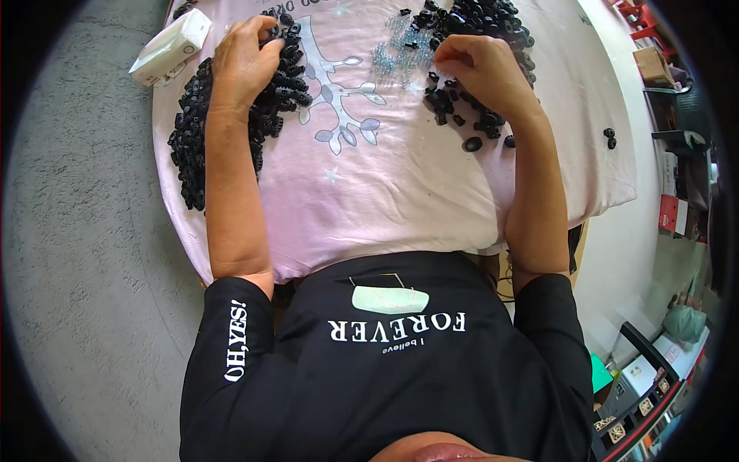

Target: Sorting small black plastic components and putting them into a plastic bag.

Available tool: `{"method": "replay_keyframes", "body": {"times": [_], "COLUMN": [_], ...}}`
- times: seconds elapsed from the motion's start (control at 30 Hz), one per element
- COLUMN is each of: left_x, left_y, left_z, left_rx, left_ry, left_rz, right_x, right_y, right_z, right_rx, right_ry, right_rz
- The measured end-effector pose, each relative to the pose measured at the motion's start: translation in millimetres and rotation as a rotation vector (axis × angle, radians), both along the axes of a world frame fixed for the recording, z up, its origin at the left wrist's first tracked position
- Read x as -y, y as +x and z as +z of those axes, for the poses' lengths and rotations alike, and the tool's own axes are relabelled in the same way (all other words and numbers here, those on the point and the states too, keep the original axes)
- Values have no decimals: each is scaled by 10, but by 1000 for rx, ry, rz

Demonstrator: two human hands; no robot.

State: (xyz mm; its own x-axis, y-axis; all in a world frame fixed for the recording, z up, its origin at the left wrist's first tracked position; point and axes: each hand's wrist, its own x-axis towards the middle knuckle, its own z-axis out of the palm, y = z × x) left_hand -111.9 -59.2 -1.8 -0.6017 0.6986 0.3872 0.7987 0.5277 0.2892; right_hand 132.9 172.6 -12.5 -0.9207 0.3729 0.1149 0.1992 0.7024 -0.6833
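Observation:
At the far left, my left hand is over a long heap of small black ribbed plastic pieces that look like cord locks. Its fingers curl toward the thumb; black shows between them, but I cannot tell a held piece from the heap behind. My right hand pinches thumb and fingertips together beside a scatter of small shiny metal springs. What the pinch holds is too small to make out. Loose black plastic parts lie under and around this hand, and a bigger heap of black parts rises beyond it.
A pink printed cloth covers the table. A white tissue pack rests at the far left edge. Two black pieces lie apart on the right. Beyond the table's right side are a cardboard box, a red stool and shelved goods.

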Motion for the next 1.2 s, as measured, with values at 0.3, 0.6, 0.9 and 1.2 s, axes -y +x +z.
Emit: {"method": "replay_keyframes", "body": {"times": [0.3,0.6,0.9,1.2], "left_x": [-548,-610,-597,-517], "left_y": [1005,1351,1368,1284], "left_z": [-35,-192,-205,-48], "left_rx": [323,217,189,308], "left_ry": [131,-9,-41,-71], "left_rz": [-571,-586,-655,-694], "right_x": [29,53,32,27], "right_y": [11,10,20,32], "right_z": [-98,-16,-31,46], "right_rx": [-44,-28,-50,-91], "right_ry": [296,201,201,8], "right_rz": [112,115,158,152]}}
